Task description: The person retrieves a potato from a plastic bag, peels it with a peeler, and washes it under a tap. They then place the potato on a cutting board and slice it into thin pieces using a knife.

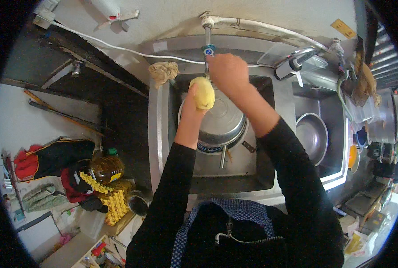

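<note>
A peeled yellow potato point(204, 93) is held in my left hand point(193, 104), thumb along its side, over the left sink basin point(232, 167). My right hand point(230, 72) is curled right beside the wall tap point(208, 51). Its fingertips are hidden, so whether it grips the tap or something small cannot be told. Beneath both hands, a round metal pan or lid point(224, 117) rests upside down on a blue-patterned bowl point(207, 148). The tap's spout ends just above the potato.
A crumpled tan cloth point(164, 72) lies on the sink's back left corner. A second faucet point(292, 65) stands by the right basin, which holds a steel bowl point(312, 139). Along the back wall runs a white pipe point(269, 28). Yellow egg trays point(118, 201) and an oil jug point(106, 168) sit at left.
</note>
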Demonstrator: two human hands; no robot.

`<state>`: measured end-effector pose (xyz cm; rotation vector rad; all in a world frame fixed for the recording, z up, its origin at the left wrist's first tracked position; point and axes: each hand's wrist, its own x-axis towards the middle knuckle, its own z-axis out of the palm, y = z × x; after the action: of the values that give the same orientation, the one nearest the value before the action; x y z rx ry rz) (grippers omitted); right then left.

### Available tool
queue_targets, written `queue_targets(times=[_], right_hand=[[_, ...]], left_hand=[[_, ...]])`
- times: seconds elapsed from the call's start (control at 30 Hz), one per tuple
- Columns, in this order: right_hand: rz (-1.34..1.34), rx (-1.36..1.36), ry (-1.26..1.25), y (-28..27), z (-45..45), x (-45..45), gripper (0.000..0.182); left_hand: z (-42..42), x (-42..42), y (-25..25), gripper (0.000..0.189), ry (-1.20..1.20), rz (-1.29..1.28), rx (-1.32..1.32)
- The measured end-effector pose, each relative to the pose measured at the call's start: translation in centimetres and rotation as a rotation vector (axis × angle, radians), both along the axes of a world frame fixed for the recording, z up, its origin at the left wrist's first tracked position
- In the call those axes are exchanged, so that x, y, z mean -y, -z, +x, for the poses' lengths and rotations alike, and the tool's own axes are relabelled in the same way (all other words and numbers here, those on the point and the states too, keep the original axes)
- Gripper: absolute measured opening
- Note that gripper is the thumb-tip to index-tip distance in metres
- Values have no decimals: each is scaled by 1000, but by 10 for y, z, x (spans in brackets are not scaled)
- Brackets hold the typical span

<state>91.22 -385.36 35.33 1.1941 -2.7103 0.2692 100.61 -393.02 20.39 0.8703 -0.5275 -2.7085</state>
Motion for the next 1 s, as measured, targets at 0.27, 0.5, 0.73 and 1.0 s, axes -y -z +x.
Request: queue_targets(times=[0.27,0.5,0.73,1.0], right_hand=[[-589,513,-187,98,36,-45,34],[-393,1131,259,169,217,-272,28],[-813,875,1006,133,309,-489,26],[-1257,733,1600,191,492,-627,21]], left_hand=[[102,-58,-27,46,11,-465,93],[200,-69,32,46,439,-516,232],[115,-64,-130,57,461,-956,-81],[81,-110,-71,58,651,-804,-10]])
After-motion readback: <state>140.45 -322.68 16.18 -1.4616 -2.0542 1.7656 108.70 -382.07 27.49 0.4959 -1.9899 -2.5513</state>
